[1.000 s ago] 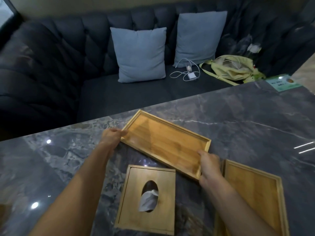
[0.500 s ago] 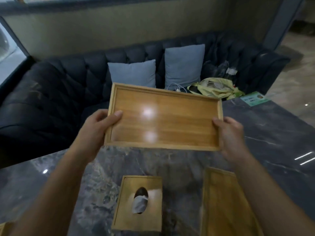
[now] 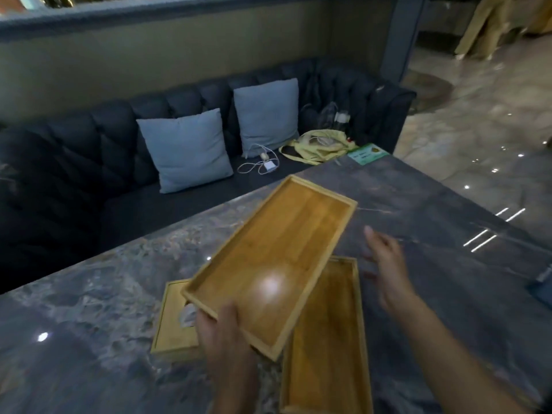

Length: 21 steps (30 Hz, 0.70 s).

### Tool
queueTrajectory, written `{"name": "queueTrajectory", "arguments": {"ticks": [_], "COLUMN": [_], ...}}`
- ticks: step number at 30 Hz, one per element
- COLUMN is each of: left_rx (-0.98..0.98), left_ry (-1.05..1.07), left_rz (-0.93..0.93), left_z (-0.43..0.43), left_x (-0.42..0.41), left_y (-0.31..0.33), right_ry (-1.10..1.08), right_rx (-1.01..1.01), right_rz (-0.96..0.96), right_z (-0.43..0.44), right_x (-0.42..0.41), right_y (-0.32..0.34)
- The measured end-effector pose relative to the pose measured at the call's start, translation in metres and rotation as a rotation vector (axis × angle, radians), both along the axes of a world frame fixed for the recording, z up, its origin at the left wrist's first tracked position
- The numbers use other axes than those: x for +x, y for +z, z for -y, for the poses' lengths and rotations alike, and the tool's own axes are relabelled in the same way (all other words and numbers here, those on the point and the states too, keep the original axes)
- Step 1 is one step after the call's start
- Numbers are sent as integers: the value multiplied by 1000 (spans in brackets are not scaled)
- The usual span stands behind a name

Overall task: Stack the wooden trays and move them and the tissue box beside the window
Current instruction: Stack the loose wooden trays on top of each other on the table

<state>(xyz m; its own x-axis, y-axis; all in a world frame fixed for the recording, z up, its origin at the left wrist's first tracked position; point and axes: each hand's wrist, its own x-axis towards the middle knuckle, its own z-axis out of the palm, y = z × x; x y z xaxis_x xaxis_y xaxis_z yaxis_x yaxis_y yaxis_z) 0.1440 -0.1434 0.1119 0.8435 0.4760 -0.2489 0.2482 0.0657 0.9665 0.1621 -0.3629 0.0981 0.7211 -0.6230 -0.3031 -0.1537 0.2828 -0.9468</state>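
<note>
The person is working on the stacking step: one wooden tray (image 3: 270,264) is being held in the air, slanted across the view, above a second tray (image 3: 328,339) that is lying flat on the dark marble table (image 3: 104,294). The raised one is overlapping the far left part of the one below but is not lined up with it, so the next move is probably calling for a turn to match their long sides and then a gentle lowering until it is nesting inside or sitting squarely on top. The left hand (image 3: 222,330) is gripping the near corner of the raised tray, thumb lying inside it and fingers hidden underneath. The right hand (image 3: 385,264) is hanging free just to the right, fingers spread apart, blurred and touching nothing. The tissue box (image 3: 171,324) is sitting on the table just left of the flat tray, partly covered by the raised one.
</note>
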Motion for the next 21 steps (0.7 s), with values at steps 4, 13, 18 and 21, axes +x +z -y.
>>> {"name": "queueTrajectory", "arguments": {"ticks": [4, 13, 18, 21], "left_rx": [-352, -373, -140, -155], "left_ry": [-6, -431, -871, -898], "left_rz": [-20, -72, -206, -213], "left_z": [38, -5, -11, 9], "left_x": [-39, -40, -20, -25], "left_y": [-18, -24, -13, -11], "right_ry": [244, 53, 358, 373], "right_rx": [339, 10, -144, -182], "right_rz": [83, 51, 73, 94], "right_z": [-45, -28, -7, -15], "right_x": [-42, -66, -65, -61], "right_y": [-13, -9, -1, -3]}}
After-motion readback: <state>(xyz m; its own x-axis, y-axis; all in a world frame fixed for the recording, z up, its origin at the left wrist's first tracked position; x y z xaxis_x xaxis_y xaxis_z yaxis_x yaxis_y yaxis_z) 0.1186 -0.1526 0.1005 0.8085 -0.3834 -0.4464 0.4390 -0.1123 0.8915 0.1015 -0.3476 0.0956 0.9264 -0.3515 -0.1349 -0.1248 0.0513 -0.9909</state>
